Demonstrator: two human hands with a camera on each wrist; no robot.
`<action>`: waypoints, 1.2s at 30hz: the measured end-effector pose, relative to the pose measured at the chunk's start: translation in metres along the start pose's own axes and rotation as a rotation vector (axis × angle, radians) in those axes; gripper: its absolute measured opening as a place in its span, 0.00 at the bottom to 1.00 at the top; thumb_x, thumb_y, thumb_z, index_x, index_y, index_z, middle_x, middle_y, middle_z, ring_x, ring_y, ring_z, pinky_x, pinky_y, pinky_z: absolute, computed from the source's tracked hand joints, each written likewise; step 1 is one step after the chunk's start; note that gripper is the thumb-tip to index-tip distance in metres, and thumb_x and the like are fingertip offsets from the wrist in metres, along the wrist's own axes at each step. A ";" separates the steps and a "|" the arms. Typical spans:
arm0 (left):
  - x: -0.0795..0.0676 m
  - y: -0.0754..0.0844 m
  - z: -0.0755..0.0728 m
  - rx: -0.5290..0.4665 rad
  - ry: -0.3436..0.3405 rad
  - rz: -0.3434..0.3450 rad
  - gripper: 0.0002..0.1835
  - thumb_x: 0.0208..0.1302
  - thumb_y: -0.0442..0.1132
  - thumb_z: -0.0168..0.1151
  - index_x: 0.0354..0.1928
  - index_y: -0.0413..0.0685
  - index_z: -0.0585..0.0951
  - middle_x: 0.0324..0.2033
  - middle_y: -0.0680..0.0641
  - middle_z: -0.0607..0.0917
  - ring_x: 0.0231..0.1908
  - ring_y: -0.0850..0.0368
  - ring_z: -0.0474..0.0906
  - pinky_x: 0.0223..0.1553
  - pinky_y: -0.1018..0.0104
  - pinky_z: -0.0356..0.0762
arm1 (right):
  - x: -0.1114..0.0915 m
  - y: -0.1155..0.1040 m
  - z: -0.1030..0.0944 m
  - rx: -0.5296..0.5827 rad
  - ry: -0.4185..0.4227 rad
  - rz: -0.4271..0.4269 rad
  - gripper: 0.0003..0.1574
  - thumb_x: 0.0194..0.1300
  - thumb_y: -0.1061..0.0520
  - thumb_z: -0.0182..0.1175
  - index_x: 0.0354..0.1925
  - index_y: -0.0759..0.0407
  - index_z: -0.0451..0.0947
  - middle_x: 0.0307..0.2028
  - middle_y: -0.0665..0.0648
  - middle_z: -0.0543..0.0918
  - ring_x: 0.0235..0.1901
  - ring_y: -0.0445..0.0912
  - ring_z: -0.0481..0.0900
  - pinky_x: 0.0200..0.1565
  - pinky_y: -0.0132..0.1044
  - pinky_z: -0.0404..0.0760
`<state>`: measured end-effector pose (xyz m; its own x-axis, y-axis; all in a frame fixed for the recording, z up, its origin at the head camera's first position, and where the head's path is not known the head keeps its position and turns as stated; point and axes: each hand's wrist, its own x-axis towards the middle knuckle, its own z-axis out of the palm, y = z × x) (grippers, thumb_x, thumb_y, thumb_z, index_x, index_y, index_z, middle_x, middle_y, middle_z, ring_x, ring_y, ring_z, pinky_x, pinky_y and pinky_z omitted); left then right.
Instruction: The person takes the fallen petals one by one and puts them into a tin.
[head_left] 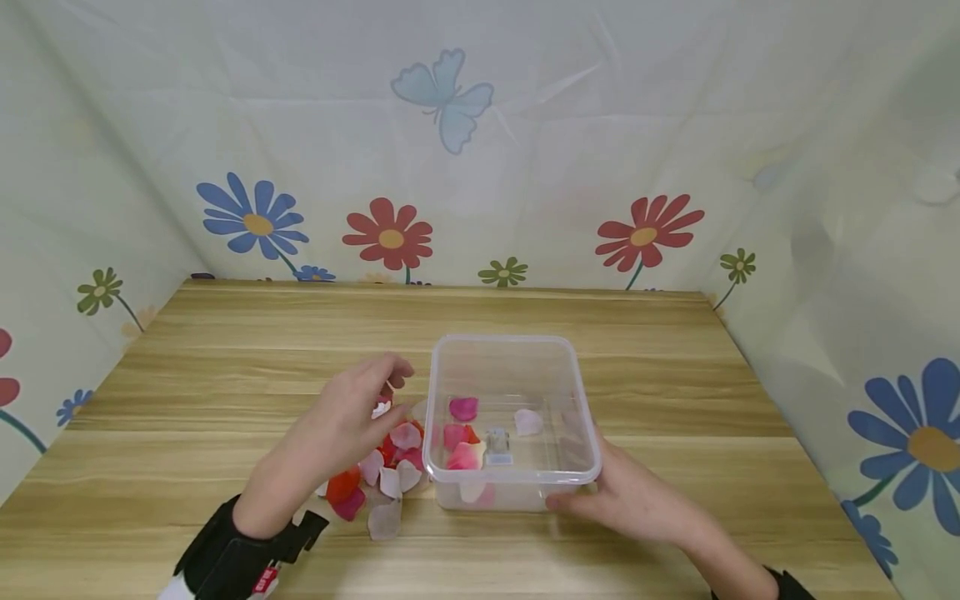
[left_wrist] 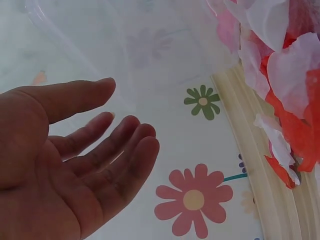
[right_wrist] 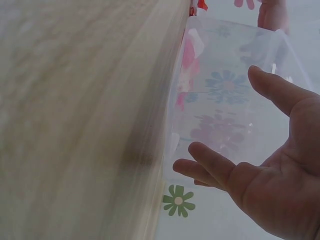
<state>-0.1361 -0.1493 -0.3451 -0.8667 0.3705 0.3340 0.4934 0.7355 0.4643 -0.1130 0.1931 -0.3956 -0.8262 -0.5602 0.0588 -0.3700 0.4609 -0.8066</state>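
Observation:
Above a pile of loose flower petals [head_left: 372, 468] in red, pink and white, my left hand [head_left: 348, 417] hovers with its fingers loosely bent. The left wrist view shows nothing between the thumb and fingers of that hand [left_wrist: 85, 170]. A clear plastic box [head_left: 513, 477], without a lid, stands to the right of the pile. Several petals lie inside it, among them a magenta petal [head_left: 463, 408] and a pale petal [head_left: 528, 422]. At the box's near right corner rests my right hand [head_left: 630, 492], its thumb by the front wall and its fingers spread along the side.
Box and pile are on a wood-grain table [head_left: 300, 333]. A flower-printed white curtain [head_left: 540, 150] hangs behind it and along both sides. A small pale label or packet [head_left: 498, 446] shows at the bottom of the box.

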 end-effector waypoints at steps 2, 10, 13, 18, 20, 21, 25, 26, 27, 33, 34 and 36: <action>-0.001 -0.002 0.000 0.011 -0.043 -0.033 0.23 0.53 0.34 0.76 0.50 0.46 0.76 0.40 0.52 0.79 0.38 0.58 0.78 0.39 0.74 0.77 | 0.000 0.000 0.000 -0.001 -0.001 0.002 0.68 0.55 0.50 0.75 0.77 0.44 0.38 0.62 0.51 0.71 0.58 0.51 0.75 0.58 0.40 0.69; -0.005 -0.003 -0.001 0.036 -0.271 -0.162 0.13 0.55 0.37 0.75 0.39 0.50 0.81 0.32 0.55 0.78 0.34 0.57 0.75 0.34 0.74 0.75 | 0.000 0.000 0.000 0.021 -0.010 0.007 0.69 0.55 0.50 0.75 0.77 0.39 0.36 0.63 0.54 0.70 0.58 0.52 0.74 0.57 0.42 0.70; -0.006 -0.002 0.001 0.040 -0.379 -0.199 0.13 0.53 0.36 0.76 0.38 0.50 0.81 0.31 0.55 0.78 0.32 0.58 0.74 0.32 0.73 0.75 | 0.000 0.001 0.000 0.021 -0.012 0.010 0.69 0.55 0.50 0.75 0.77 0.39 0.36 0.63 0.55 0.70 0.58 0.52 0.75 0.57 0.42 0.70; -0.009 -0.003 0.006 0.028 -0.512 -0.228 0.15 0.51 0.35 0.77 0.38 0.49 0.81 0.28 0.55 0.77 0.31 0.57 0.73 0.32 0.68 0.75 | 0.000 0.001 0.001 0.013 -0.007 0.007 0.69 0.55 0.51 0.75 0.77 0.40 0.36 0.62 0.55 0.70 0.58 0.52 0.75 0.57 0.41 0.70; -0.010 -0.004 0.009 0.027 -0.545 -0.221 0.14 0.51 0.35 0.77 0.35 0.49 0.80 0.26 0.56 0.75 0.29 0.57 0.73 0.31 0.68 0.75 | 0.000 0.002 0.001 0.009 -0.005 0.005 0.69 0.55 0.51 0.75 0.77 0.40 0.37 0.62 0.54 0.70 0.58 0.51 0.75 0.57 0.41 0.70; -0.011 -0.004 0.010 0.036 -0.557 -0.211 0.13 0.50 0.35 0.78 0.34 0.50 0.80 0.25 0.56 0.75 0.29 0.58 0.73 0.30 0.68 0.74 | 0.000 0.002 0.001 0.008 -0.004 0.005 0.69 0.55 0.51 0.75 0.77 0.40 0.37 0.62 0.54 0.70 0.58 0.51 0.75 0.57 0.41 0.70; -0.010 -0.006 0.014 0.049 -0.590 -0.176 0.12 0.51 0.35 0.77 0.32 0.52 0.80 0.24 0.57 0.74 0.27 0.59 0.72 0.29 0.69 0.72 | 0.000 0.002 0.000 0.004 -0.006 -0.002 0.68 0.55 0.50 0.75 0.77 0.41 0.38 0.62 0.53 0.71 0.58 0.51 0.75 0.57 0.41 0.70; -0.010 -0.006 0.015 0.046 -0.597 -0.173 0.12 0.51 0.35 0.77 0.32 0.51 0.80 0.24 0.57 0.74 0.27 0.59 0.72 0.29 0.69 0.72 | 0.000 0.002 0.000 0.004 -0.006 -0.004 0.67 0.56 0.50 0.74 0.77 0.41 0.38 0.62 0.53 0.71 0.58 0.51 0.75 0.57 0.41 0.70; -0.010 -0.006 0.015 0.045 -0.601 -0.165 0.12 0.51 0.34 0.77 0.32 0.51 0.80 0.24 0.57 0.74 0.28 0.59 0.72 0.29 0.69 0.72 | 0.000 0.002 0.000 0.003 -0.007 -0.007 0.67 0.56 0.50 0.74 0.77 0.41 0.38 0.62 0.53 0.71 0.58 0.51 0.75 0.58 0.41 0.70; -0.009 -0.006 0.019 0.040 -0.613 -0.165 0.12 0.51 0.32 0.76 0.32 0.52 0.80 0.24 0.57 0.74 0.28 0.59 0.72 0.30 0.68 0.71 | 0.000 0.001 0.000 0.025 -0.019 -0.017 0.66 0.57 0.50 0.74 0.77 0.41 0.38 0.62 0.53 0.71 0.59 0.52 0.74 0.58 0.42 0.69; -0.009 -0.006 0.020 0.042 -0.612 -0.164 0.12 0.51 0.32 0.76 0.32 0.52 0.80 0.24 0.57 0.74 0.28 0.59 0.72 0.29 0.68 0.71 | 0.000 0.001 0.000 0.029 -0.020 -0.016 0.66 0.57 0.50 0.74 0.77 0.41 0.38 0.62 0.53 0.71 0.59 0.52 0.74 0.58 0.43 0.69; -0.010 -0.007 0.020 0.039 -0.608 -0.153 0.12 0.52 0.31 0.76 0.31 0.52 0.80 0.23 0.56 0.74 0.27 0.59 0.72 0.28 0.69 0.70 | 0.000 0.001 0.000 0.030 -0.019 -0.009 0.67 0.57 0.49 0.74 0.77 0.40 0.38 0.62 0.52 0.71 0.59 0.52 0.74 0.58 0.43 0.69</action>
<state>-0.1324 -0.1465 -0.3683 -0.8199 0.5072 -0.2657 0.3672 0.8218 0.4357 -0.1136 0.1937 -0.3961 -0.8146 -0.5774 0.0548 -0.3639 0.4353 -0.8235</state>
